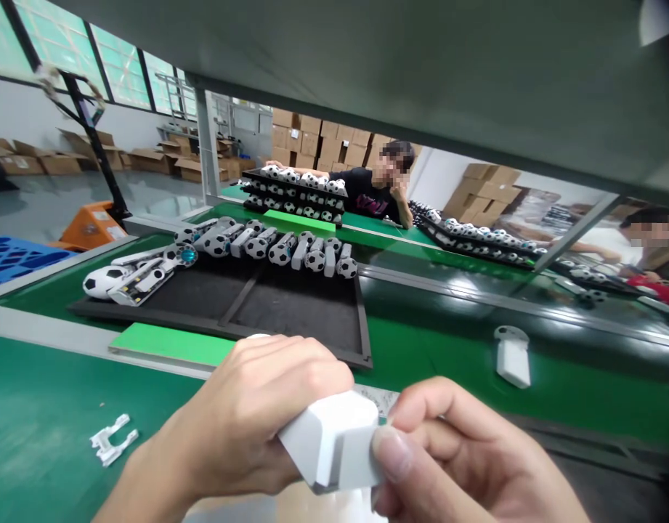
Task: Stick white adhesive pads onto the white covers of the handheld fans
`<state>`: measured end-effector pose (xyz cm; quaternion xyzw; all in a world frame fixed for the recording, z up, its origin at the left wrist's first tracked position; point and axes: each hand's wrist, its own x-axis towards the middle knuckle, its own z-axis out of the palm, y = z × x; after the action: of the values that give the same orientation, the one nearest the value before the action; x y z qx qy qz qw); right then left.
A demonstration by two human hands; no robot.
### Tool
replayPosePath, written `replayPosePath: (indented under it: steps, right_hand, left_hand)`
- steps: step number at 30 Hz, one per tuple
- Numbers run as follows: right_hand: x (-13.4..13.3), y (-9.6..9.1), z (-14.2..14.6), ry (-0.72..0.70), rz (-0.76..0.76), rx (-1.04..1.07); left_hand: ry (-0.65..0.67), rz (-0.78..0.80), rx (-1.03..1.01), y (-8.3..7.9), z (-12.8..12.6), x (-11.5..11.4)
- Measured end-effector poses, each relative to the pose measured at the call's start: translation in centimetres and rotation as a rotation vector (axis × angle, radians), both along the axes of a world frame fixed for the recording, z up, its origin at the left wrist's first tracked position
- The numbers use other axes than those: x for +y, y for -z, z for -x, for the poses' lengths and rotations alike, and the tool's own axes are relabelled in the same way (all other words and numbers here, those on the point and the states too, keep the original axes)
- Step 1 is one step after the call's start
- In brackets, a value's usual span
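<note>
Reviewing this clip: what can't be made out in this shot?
All in the head view:
White part: far side hidden by the left hand and right hand.
Printed strip: mostly hidden by the hands, print too small to read.
White item: cut off by the bottom edge.
Far balls: too small for detail.

- A blocky, matte white plastic housing (328,443), angular, with a groove running down its face, is tilted and held off the bench between my hands.
- My left hand (241,414) wraps over its left end, fingers curled across the top.
- My right hand (465,457) pinches its right end, thumb pressed flat against the white face.
</note>
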<state>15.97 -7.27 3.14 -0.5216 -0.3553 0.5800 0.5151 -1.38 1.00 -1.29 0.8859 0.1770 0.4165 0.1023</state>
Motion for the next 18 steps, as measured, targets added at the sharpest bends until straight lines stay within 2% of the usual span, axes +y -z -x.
replayPosePath:
  steps: [3, 7, 13, 18]
  right_hand:
    - [-0.1, -0.2, -0.2, -0.008, -0.009, -0.052]
    - [-0.2, -0.4, -0.1, 0.006, -0.006, -0.081]
    - [-0.2, -0.7, 0.6, 0.05, 0.079, 0.112]
    - [-0.2, -0.9, 0.8, 0.056, 0.085, 0.126]
  left_hand:
    - [-0.029, 0.022, 0.051, -0.3, 0.2, -0.1]
    - [-0.021, 0.037, 0.023, -0.2, 0.3, -0.3]
    - [-0.032, 0.036, 0.049, -0.2, 0.2, -0.2]
    - [-0.033, 0.013, 0.06, -0.1, 0.4, -0.3]
